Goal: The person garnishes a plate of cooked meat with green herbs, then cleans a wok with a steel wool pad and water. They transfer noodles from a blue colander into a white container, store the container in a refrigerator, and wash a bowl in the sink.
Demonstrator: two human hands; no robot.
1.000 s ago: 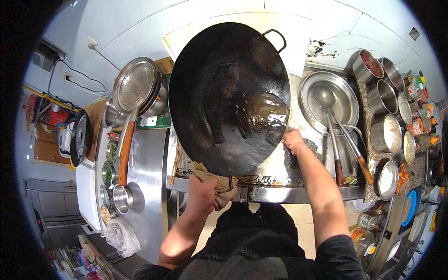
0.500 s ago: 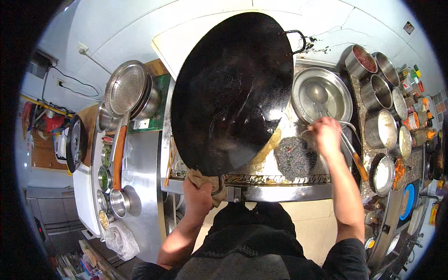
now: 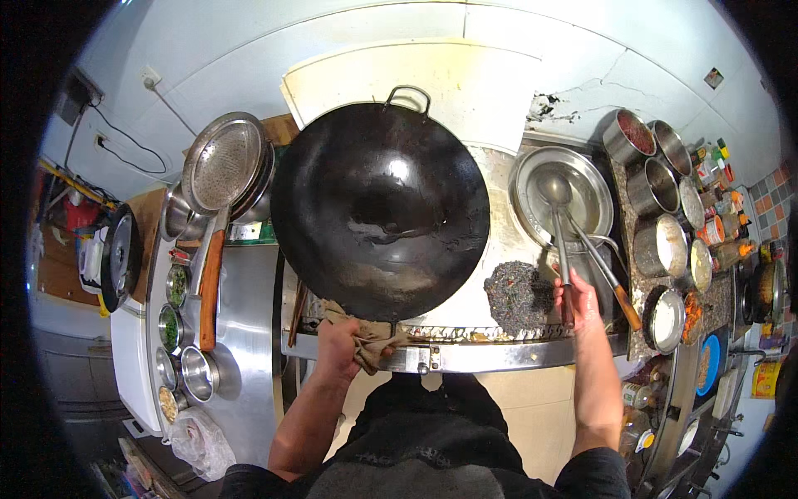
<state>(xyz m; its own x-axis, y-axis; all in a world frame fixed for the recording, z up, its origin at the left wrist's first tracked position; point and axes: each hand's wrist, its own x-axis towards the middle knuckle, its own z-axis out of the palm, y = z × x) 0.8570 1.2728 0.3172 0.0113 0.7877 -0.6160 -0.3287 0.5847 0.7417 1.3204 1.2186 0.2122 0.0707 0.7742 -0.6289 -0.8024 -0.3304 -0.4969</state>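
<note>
A large black wok [image 3: 378, 249] sits on the stove, its inside wet and shiny. Through a folded tan cloth [image 3: 374, 339], my left hand [image 3: 337, 349] grips the wok's near rim, where the handle is covered. At the right stands a steel basin [image 3: 525, 218] with liquid in it. A steel ladle [image 3: 560, 237] rests its bowl in that basin, and my right hand [image 3: 582, 303] is closed round its handle. Beside it a second utensil with a wooden-ended handle [image 3: 625, 306] leans out of the basin. A dark strainer-like mat [image 3: 519, 298] lies left of my right hand.
To the left, a wooden-handled strainer [image 3: 218, 166] lies over pots, near small bowls [image 3: 199, 373] and a plastic bag [image 3: 199, 445]. Steel pots [image 3: 661, 245], a white-filled bowl [image 3: 667, 320] and seasoning bottles [image 3: 736, 252] crowd the right counter. A metal rail [image 3: 499, 356] edges the stove.
The wok has come down from its tilted, raised position and lies flatter on the stove. My right hand has moved down and taken the ladle's handle, which now points toward me.
</note>
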